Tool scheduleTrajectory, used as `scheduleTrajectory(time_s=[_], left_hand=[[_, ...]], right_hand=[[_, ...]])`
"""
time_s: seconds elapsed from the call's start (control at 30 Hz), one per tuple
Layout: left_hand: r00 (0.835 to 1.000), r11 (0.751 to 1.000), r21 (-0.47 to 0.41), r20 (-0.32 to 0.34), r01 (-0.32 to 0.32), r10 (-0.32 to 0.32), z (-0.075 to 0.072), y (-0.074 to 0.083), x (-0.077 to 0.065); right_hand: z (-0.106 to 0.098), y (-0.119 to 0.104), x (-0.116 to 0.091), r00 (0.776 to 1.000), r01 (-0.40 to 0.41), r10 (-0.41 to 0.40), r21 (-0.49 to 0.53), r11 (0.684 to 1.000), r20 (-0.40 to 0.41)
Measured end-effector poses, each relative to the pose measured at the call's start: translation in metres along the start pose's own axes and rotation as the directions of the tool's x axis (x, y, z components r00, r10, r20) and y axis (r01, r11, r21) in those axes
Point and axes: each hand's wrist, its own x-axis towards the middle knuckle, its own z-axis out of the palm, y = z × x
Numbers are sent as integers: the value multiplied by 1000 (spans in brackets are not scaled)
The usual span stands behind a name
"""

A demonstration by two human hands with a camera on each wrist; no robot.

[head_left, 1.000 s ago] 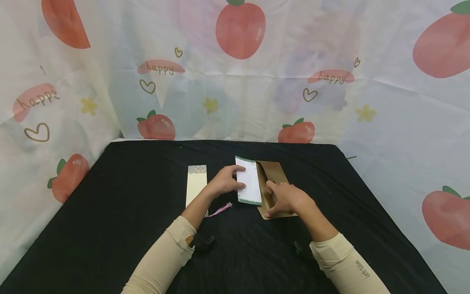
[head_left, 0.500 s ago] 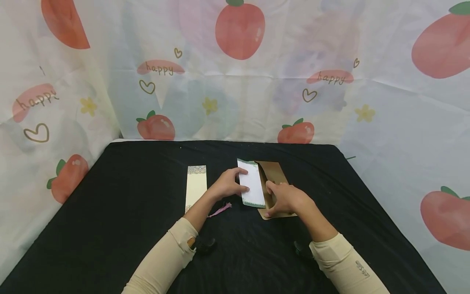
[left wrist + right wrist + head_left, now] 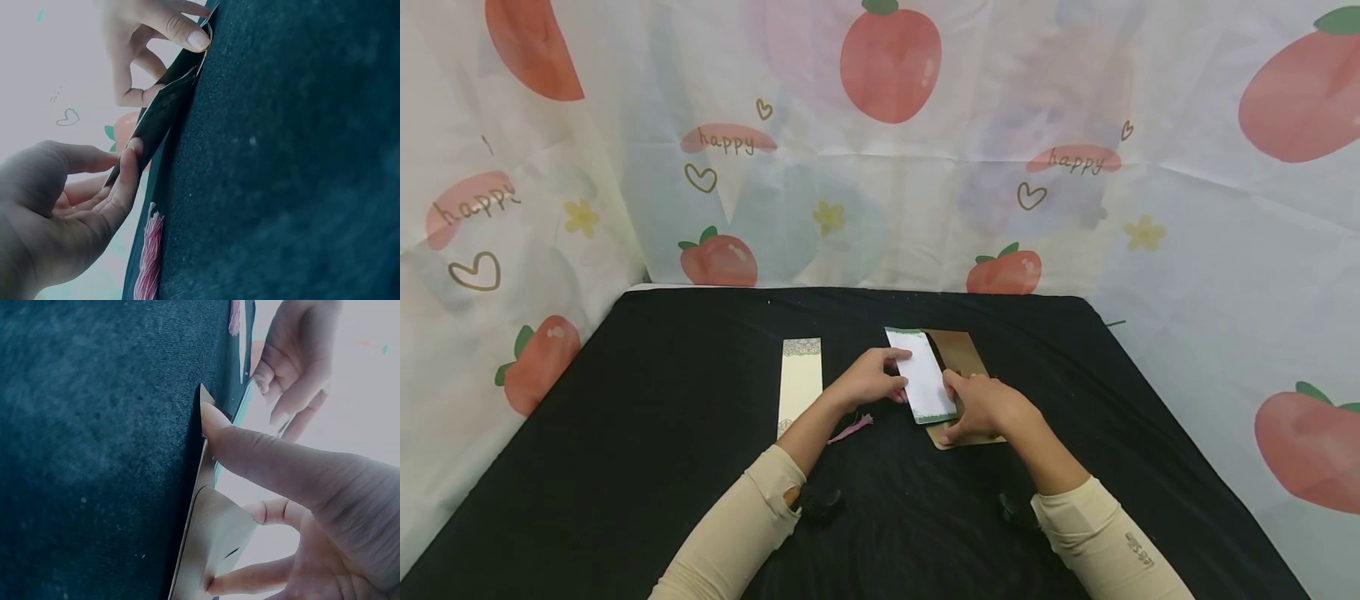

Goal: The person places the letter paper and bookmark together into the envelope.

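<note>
A white card [image 3: 922, 379] with green leafy borders is pinched along its left edge by my left hand [image 3: 867, 379]. The left wrist view shows thumb and fingers on either side of the card [image 3: 164, 112], which is tilted up off the cloth. Its right side lies over the open side of a brown kraft envelope [image 3: 962, 350]. My right hand [image 3: 988, 406] holds that envelope, the thumb at its near left edge and curled fingers on its face. In the right wrist view the thumb [image 3: 250, 450] presses at the envelope's edge [image 3: 215, 531]. How deep the card sits is hidden.
Left of my hands a cream bookmark [image 3: 802, 375] with a patterned band lies flat, partly under my left forearm. Its pink tassel [image 3: 853, 427] rests on the black cloth [image 3: 662, 467]. A printed fabric backdrop [image 3: 880, 192] stands behind and along both sides of the table.
My left hand has moved the card a little to the right and nearer, so its near right corner overlaps the envelope more. My right hand and the envelope stay nearly still.
</note>
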Motion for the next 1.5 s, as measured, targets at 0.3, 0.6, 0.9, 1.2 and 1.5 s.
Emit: scheduleTrajectory(time_s=[0.3, 0.6, 0.9, 1.2, 1.5], left_hand=[[998, 995, 103, -69, 15, -8, 3, -1, 2], [996, 994, 99, -79, -41, 49, 8, -2, 4], [988, 996, 80, -139, -50, 61, 11, -3, 4], [978, 963, 262, -181, -56, 106, 11, -7, 5], [975, 945, 321, -179, -68, 130, 12, -8, 6]], right_hand=[[0, 0, 0, 1000, -3, 3, -4, 1000, 5], [0, -2, 0, 1000, 2, -1, -9, 1000, 8], [-1, -4, -1, 1000, 16, -16, -8, 1000, 8], [-4, -8, -2, 999, 40, -40, -17, 999, 19], [-4, -9, -3, 999, 47, -47, -5, 999, 26]])
